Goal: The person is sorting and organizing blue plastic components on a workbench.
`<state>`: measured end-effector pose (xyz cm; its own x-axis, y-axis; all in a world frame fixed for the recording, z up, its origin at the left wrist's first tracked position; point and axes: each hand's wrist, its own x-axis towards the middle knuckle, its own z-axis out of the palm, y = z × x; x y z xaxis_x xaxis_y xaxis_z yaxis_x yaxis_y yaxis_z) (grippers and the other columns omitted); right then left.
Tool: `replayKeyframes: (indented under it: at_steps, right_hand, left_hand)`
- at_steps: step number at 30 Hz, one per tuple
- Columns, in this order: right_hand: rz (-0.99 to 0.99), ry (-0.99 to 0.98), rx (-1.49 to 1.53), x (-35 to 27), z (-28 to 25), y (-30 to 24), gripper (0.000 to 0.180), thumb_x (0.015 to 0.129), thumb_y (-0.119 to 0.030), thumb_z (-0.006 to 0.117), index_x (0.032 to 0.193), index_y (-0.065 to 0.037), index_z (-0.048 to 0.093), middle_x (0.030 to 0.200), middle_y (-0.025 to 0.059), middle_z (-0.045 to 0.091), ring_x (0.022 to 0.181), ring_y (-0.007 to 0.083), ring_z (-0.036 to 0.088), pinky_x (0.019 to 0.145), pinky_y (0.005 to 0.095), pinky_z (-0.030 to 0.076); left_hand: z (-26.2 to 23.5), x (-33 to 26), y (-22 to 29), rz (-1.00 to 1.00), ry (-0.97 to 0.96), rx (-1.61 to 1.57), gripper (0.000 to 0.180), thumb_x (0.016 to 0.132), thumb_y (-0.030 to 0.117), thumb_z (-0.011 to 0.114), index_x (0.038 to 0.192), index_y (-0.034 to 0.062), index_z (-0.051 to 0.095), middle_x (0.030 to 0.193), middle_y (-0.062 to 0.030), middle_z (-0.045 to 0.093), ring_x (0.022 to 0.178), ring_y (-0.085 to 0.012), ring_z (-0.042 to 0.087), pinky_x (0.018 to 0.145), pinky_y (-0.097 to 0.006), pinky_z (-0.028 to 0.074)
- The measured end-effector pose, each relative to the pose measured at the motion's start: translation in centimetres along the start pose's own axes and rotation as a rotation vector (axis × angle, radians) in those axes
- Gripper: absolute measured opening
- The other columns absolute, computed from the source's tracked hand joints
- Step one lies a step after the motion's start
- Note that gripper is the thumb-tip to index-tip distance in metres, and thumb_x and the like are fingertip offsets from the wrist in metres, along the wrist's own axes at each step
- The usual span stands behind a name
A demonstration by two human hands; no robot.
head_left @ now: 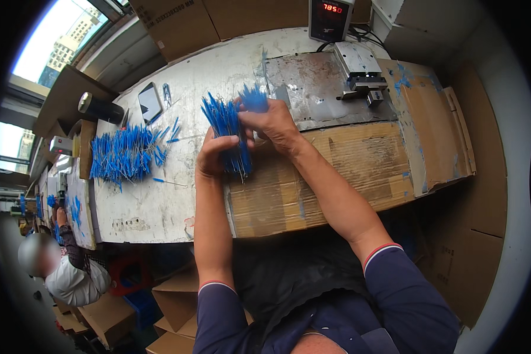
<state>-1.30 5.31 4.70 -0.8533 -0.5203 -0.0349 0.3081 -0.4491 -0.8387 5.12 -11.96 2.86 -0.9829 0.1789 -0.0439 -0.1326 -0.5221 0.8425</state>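
- Left hand [213, 154] keeps a closed grip around a bundle of blue wires [227, 127], held above the worktop [153, 206].
- Right hand [272, 123] pinches the bundle's top.
- A loose blue wire pile [124, 154] lies to the left.

Bright blue wire bundle [227, 133], brown cardboard sheet [336, 171], scuffed white bench [153, 206]

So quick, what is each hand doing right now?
Left hand: closed around the bundle of blue wires.
Right hand: closed, pinching the top of the same bundle.
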Motion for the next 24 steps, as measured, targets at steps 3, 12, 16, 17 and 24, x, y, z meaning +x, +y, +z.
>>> replayKeyframes:
  at_steps: [3,12,16,17,24]
  right_hand:
    - [0.022,0.009,-0.09,-0.1,0.1,0.1,0.019,0.087,0.0,0.071,0.105,0.003,0.069,0.08,0.0049,0.066,0.058,0.0107,0.061,0.042,0.0296,0.051]
    - [-0.143,0.2,0.222,0.8,-0.1,1.8,0.003,0.087,-0.004,0.067,0.09,-0.002,0.067,0.068,0.0009,0.058,0.052,0.0092,0.057,0.036,0.0293,0.048]
    - [-0.127,0.241,0.145,1.0,-0.8,1.9,0.006,0.089,-0.01,0.068,0.086,-0.005,0.066,0.07,-0.0005,0.059,0.052,0.0073,0.053,0.041,0.0249,0.043]
    - [-0.129,0.25,0.067,1.1,-0.8,1.8,0.008,0.09,-0.012,0.068,0.087,-0.006,0.066,0.072,-0.0003,0.06,0.054,0.0068,0.052,0.044,0.0232,0.041]
    - [-0.247,0.362,0.017,1.1,-0.4,1.6,0.011,0.094,-0.016,0.067,0.096,-0.005,0.067,0.087,0.0066,0.072,0.064,0.0068,0.057,0.047,0.0211,0.04]
  left_hand:
    - [0.2,0.0,0.1,0.014,-0.009,0.056,0.092,0.074,0.016,0.07,0.157,-0.0011,0.033,0.099,-0.0164,0.066,0.086,-0.0252,0.071,0.075,-0.034,0.06]
    - [1.3,0.3,0.4,0.056,-0.006,0.057,0.09,0.068,0.02,0.073,0.148,-0.0041,0.04,0.113,-0.0248,0.067,0.089,-0.0291,0.072,0.08,-0.037,0.059]
    - [0.9,0.4,0.4,0.045,0.011,0.057,0.088,0.07,0.018,0.073,0.148,-0.0039,0.039,0.119,-0.0269,0.066,0.09,-0.0291,0.072,0.081,-0.038,0.06]
    - [0.8,0.4,0.4,0.048,0.015,0.048,0.087,0.071,0.017,0.073,0.149,-0.0036,0.039,0.12,-0.0267,0.065,0.091,-0.0284,0.073,0.081,-0.037,0.06]
    - [1.1,0.5,0.5,0.04,0.132,0.055,0.081,0.075,0.01,0.074,0.148,-0.002,0.041,0.117,-0.0183,0.066,0.086,-0.0241,0.07,0.077,-0.037,0.06]
